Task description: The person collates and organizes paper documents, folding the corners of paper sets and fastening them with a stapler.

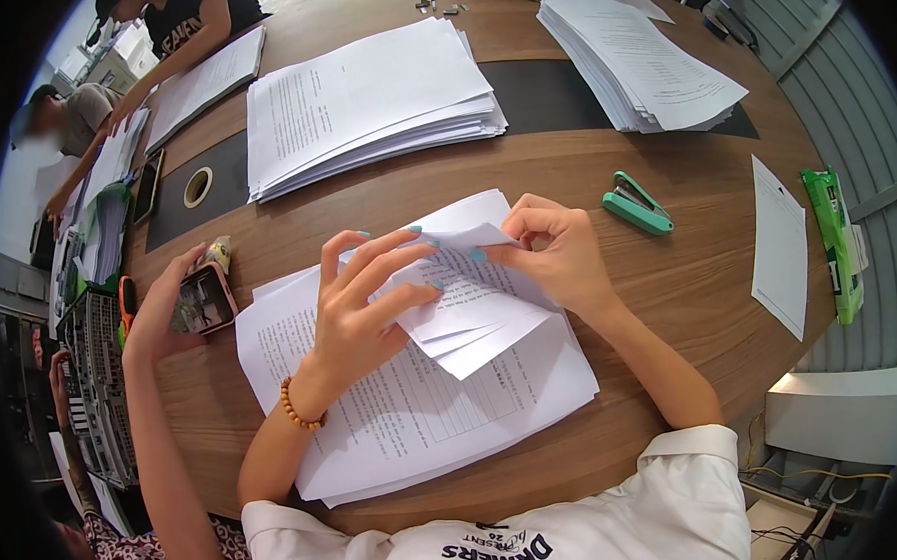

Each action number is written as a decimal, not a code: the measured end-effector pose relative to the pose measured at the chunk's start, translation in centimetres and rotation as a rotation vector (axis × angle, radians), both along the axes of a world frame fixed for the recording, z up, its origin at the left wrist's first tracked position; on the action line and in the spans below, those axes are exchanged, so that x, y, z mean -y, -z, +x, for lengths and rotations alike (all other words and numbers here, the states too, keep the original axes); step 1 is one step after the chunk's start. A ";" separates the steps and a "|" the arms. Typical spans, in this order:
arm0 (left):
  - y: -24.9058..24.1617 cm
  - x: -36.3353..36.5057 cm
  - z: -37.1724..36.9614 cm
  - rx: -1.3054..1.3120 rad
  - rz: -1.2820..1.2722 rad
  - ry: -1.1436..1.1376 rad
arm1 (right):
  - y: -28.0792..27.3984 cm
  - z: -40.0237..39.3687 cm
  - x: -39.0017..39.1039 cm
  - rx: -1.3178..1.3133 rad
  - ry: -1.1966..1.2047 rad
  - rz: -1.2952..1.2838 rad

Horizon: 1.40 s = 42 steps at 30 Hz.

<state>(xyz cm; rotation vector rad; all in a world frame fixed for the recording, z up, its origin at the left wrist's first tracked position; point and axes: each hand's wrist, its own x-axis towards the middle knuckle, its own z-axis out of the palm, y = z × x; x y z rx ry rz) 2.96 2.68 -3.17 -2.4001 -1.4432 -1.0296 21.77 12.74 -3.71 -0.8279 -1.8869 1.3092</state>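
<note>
Printed sheets of paper lie in a loose stack in front of me, with several upper sheets bent up and folded over. My right hand pinches the sheets near their top corner between thumb and fingers. Spread across the raised sheets, my left hand rests its fingertips on the paper, fingers apart; a beaded bracelet circles that wrist. A green stapler lies on the table to the right of my right hand, apart from it.
Tall paper stacks stand at the back middle and back right. A tape roll lies at left. Beside me another person's hand holds a phone. A single sheet and a green packet lie at the right edge. Other people work at far left.
</note>
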 end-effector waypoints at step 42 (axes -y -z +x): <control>-1.6 2.0 -0.4 -0.074 0.163 0.470 | -3.8 5.8 4.2 0.040 -0.514 0.417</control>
